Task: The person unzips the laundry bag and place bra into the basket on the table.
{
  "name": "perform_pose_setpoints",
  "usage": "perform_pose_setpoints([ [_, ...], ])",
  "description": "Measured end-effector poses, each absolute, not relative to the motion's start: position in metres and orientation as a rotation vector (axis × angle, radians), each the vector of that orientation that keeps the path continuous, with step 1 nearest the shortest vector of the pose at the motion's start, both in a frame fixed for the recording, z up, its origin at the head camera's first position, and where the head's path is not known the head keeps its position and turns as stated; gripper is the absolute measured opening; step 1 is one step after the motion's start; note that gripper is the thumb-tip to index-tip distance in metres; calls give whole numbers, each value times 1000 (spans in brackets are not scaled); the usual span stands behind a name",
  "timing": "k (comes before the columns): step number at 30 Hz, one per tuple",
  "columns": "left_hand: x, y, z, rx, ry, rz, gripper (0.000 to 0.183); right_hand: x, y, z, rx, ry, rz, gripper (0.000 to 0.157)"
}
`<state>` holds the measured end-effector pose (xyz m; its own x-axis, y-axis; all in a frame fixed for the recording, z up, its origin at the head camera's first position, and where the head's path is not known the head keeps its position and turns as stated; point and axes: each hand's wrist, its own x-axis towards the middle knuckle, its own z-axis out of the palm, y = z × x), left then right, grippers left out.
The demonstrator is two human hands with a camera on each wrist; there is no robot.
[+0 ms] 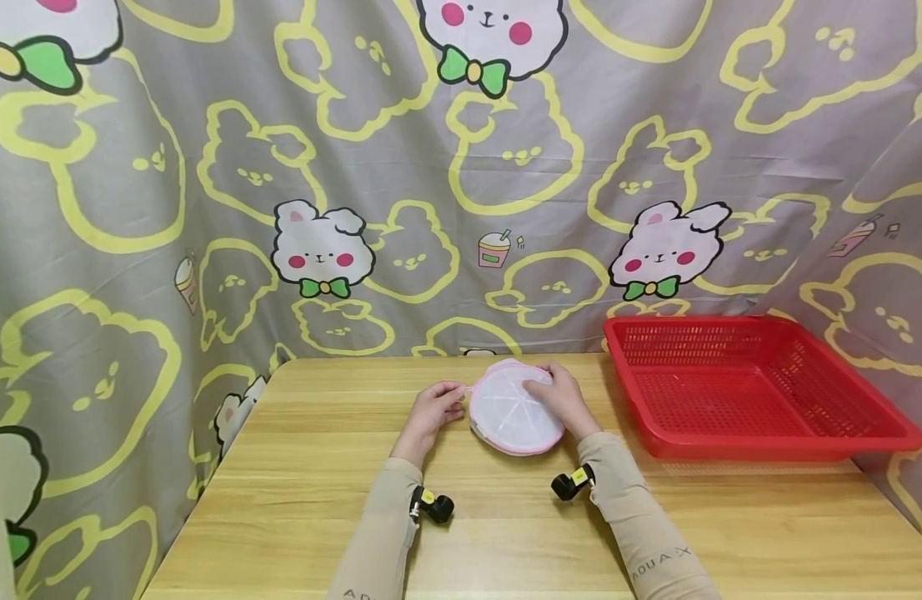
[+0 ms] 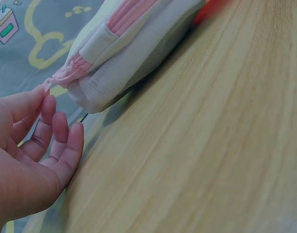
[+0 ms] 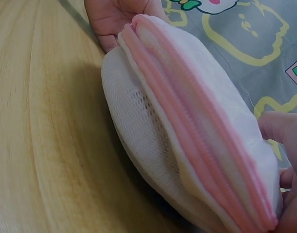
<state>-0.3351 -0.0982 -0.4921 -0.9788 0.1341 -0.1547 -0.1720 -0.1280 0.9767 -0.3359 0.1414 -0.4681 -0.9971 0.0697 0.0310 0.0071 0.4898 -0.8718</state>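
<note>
Well, reading the pouch [image 1: 509, 412] as a clock with twelve at the far edge of the bench [image 1: 498, 533], I see the left grip [image 1: 431, 411] out at about nine, thumb and forefinger pinching a small pink tab [image 2: 74, 72] while the other fingers curve loosely aside; only the tips are needed on something that slight. The round, white pouch lies between the two hands over the middle of the bench, though I can't tell whether its whole underside touches the wood. Its pink zip [image 3: 192, 126] follows the side, and the tab sits at one end of it. The right grip [image 1: 566, 402] clasps the edge from one to two o'clock, fingers over the pale face, presumably to steady the soft body against the other hand. At three o'clock, well apart, the red basket [image 1: 769, 454] sits aside, leaving both arms elbow room.
</note>
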Motion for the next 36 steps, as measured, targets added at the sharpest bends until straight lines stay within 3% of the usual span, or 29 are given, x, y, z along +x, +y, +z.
perform_pose_setpoints([
  [10, -336, -96, -494, -59, 1955, 2245, 23, -337, 142, -469, -86, -2666, 1533, 44],
  [17, -321, -98, -473, -5, 1941, 2198, 26, -336, 144, -470, -93, -2653, 1566, 42],
  [36, -322, -98, -474, 1, 1945, 2189, 26, -340, 144, -474, -154, -2635, 1605, 41],
])
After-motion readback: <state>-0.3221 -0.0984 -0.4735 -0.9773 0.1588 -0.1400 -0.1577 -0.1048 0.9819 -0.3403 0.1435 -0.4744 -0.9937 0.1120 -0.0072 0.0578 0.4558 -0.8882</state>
